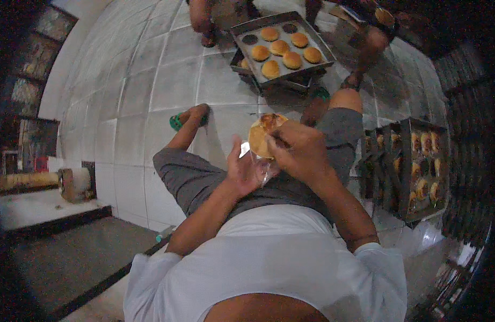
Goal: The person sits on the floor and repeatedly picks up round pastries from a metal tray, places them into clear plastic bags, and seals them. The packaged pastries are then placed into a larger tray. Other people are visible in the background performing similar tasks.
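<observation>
In front of my lap my right hand (303, 149) grips a round golden bun (260, 138) by its edge. A dark brown patch marks the bun's upper part. Just below it, my left hand (243, 173) holds a clear plastic bag (266, 170) between thumb and fingers. The bag lies close under the bun's lower edge; whether the bun is inside its mouth cannot be made out. Ahead of me a metal tray (296, 78) carries several golden buns (279, 48) and two dark round spots. It rests on another tray.
To my right, trays (400, 180) of buns stand on edge or tilted in a row. Other people's legs and hands (201, 19) show at the far side. A pale roller (27, 182) and a dark flat surface (92, 257) lie on my left. The floor (135, 102) is tiled.
</observation>
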The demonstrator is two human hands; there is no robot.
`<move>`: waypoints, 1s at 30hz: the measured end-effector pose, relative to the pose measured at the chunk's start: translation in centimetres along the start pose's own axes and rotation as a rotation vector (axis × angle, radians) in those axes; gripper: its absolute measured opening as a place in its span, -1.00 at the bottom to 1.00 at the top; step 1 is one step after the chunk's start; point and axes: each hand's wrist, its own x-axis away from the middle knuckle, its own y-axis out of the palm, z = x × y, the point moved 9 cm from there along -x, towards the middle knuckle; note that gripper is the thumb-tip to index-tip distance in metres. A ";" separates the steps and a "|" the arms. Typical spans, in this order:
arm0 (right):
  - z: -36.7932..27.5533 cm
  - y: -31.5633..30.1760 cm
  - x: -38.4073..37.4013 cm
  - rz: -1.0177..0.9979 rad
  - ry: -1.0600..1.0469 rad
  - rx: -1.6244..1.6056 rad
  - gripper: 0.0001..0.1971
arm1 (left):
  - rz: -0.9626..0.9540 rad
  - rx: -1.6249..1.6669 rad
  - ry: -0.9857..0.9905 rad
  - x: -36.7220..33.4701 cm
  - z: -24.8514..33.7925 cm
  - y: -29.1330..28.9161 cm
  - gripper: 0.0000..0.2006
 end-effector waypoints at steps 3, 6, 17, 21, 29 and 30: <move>-2.1 -2.0 0.8 -0.102 0.083 -0.144 -0.75 | -0.423 0.166 0.062 -1.7 1.9 3.9 0.00; 3.9 -3.8 4.6 -0.106 0.461 -0.195 -0.68 | -0.434 -0.020 0.031 0.4 2.7 5.3 0.09; -6.7 3.3 4.2 -0.410 -0.038 -0.026 -0.75 | -0.481 0.004 0.168 1.7 2.2 9.9 -0.05; -5.9 4.6 4.4 -0.559 -0.053 -0.025 -0.82 | -0.221 -0.028 0.330 -0.6 3.6 6.5 -0.19; 7.4 -11.8 10.9 0.155 0.775 -0.217 -0.79 | -0.393 0.107 0.212 1.3 5.5 8.2 -0.08; 4.2 -10.3 8.7 0.091 0.481 -0.241 -0.79 | -0.421 0.029 0.192 0.8 4.7 8.9 -0.07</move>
